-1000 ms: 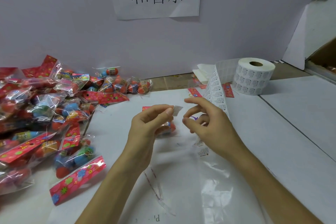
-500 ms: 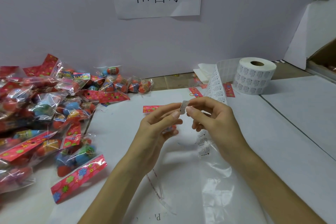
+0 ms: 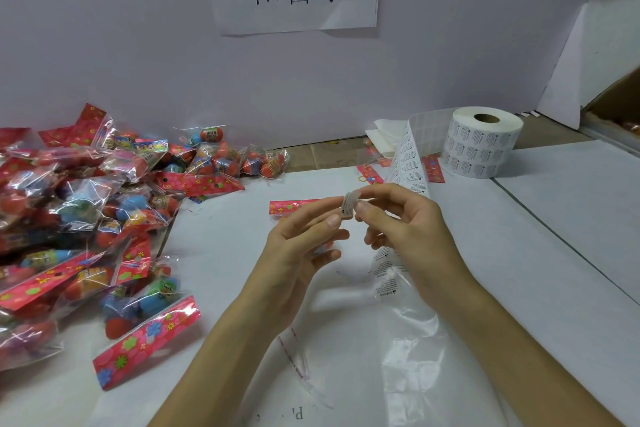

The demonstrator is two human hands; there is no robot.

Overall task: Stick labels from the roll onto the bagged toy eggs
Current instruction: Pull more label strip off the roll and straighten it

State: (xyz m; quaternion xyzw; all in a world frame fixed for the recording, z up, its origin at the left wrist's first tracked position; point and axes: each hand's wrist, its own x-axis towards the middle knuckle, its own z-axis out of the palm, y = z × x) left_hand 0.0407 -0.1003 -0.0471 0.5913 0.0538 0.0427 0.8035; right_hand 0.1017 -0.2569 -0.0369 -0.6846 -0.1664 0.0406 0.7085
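Label [image 3: 347,206] at frame center is pinched between my left hand [image 3: 298,246] and right hand [image 3: 412,229]; roll [image 3: 483,142] sits upper right.

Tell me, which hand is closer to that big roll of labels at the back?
The right hand. It is just in front of the label roll, toward the centre, beside the strip trailing from it. The left hand is farther away, beyond the right hand.

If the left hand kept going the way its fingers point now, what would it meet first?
Almost at once the small label pinched at its fingertips, then the right hand facing it. The left hand points up and right; depth between them is unclear.
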